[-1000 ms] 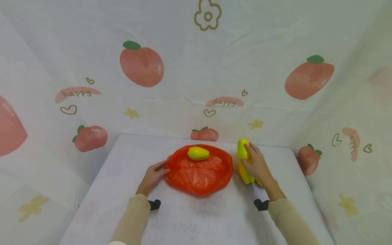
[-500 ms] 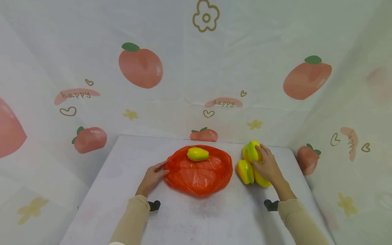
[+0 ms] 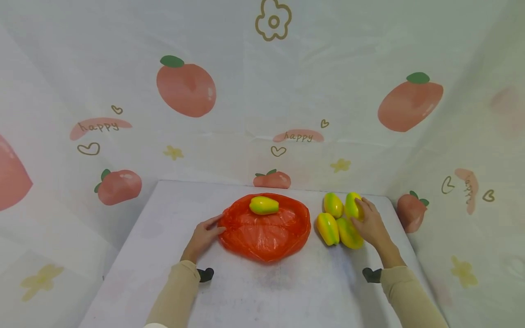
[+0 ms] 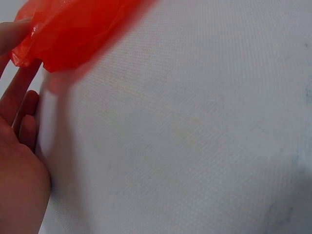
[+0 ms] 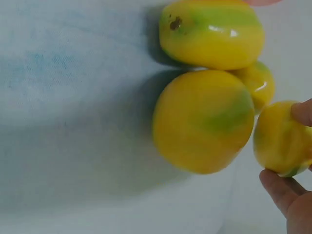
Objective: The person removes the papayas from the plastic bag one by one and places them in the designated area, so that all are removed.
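A red plastic bag (image 3: 266, 237) lies spread on the table, with one yellow-green papaya (image 3: 264, 205) near its far rim. My left hand (image 3: 203, 237) pinches the bag's left edge; in the left wrist view the thumb (image 4: 13, 35) is above the red film and fingers are beneath it. To the right of the bag, my right hand (image 3: 372, 225) holds the back right papaya (image 3: 352, 206) between thumb and fingers. Beside it are a back left papaya (image 3: 333, 205), a front left papaya (image 3: 327, 229) and a front right papaya (image 3: 350, 234), bunched close together.
The white table (image 3: 262, 296) ends at a patterned cloth backdrop (image 3: 229, 150) behind and at both sides. A black wrist mount (image 3: 206, 274) sticks out inward from the left wrist, and another black mount (image 3: 371, 275) from the right.
My right hand has moved rightward with a papaya, from above the back left one to the back right spot, baring the others. The left hand and the bag stay in place.
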